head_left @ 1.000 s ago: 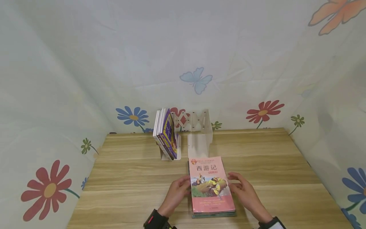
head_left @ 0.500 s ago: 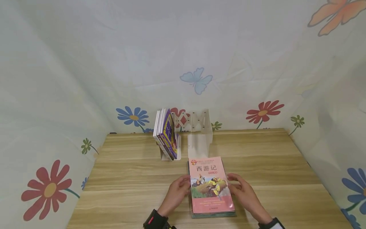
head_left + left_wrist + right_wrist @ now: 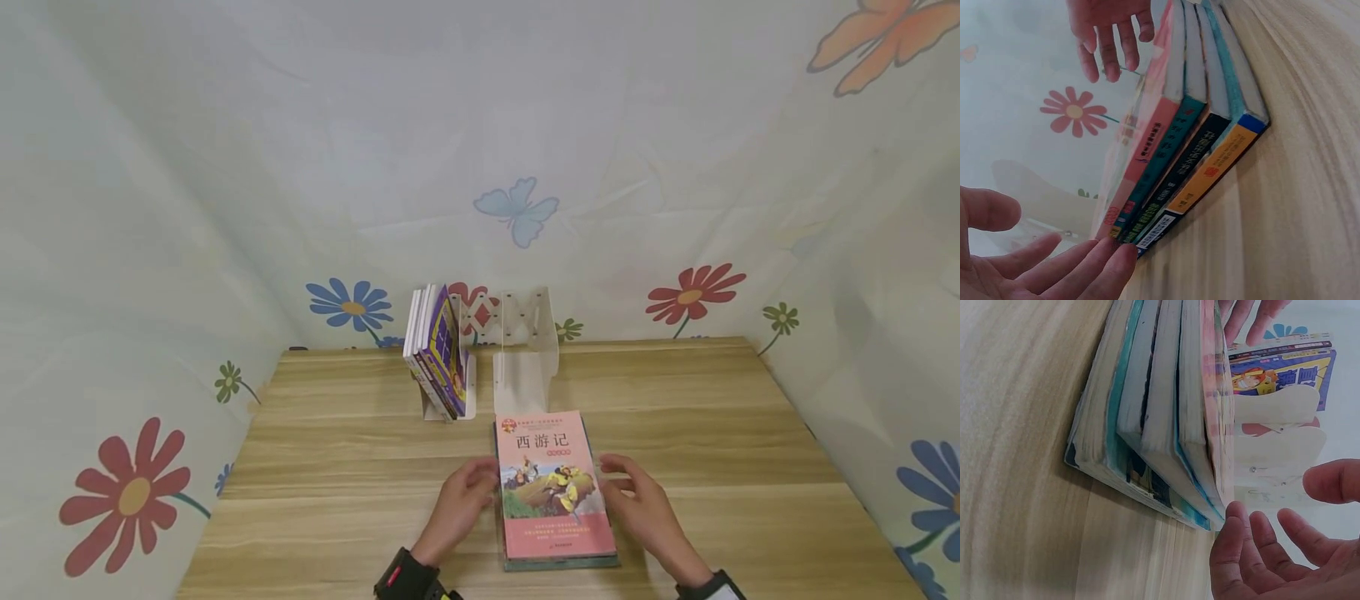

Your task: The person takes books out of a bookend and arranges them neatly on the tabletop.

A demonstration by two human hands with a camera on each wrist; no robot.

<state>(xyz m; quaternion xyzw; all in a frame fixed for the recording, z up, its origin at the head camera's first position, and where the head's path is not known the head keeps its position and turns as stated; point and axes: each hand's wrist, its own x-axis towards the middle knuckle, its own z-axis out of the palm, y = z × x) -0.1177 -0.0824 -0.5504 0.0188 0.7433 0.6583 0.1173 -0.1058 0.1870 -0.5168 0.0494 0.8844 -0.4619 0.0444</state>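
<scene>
A stack of several books lies flat on the table, topped by a pink-covered book (image 3: 555, 492) with a picture on it. My left hand (image 3: 461, 504) is at the stack's left side, its fingertips at or touching the spines. In the left wrist view the pink spine (image 3: 1147, 150), teal spine (image 3: 1163, 153), black spine (image 3: 1191, 156) and orange spine (image 3: 1213, 169) show, and the left fingers (image 3: 1094, 262) are extended. My right hand (image 3: 641, 508) is by the page edges (image 3: 1160, 406), fingers loosely bent, thumb raised. Whether the right fingertips touch the books is hard to tell.
Behind the stack stands a white expandable bookend (image 3: 525, 333). Several upright books (image 3: 435, 354), the rightmost purple, lean in its left part. The wooden table (image 3: 720, 433) is enclosed by a flowered white cloth (image 3: 637, 167).
Both hands stay at the sides of the stack with almost no movement. The books and bookend keep their places.
</scene>
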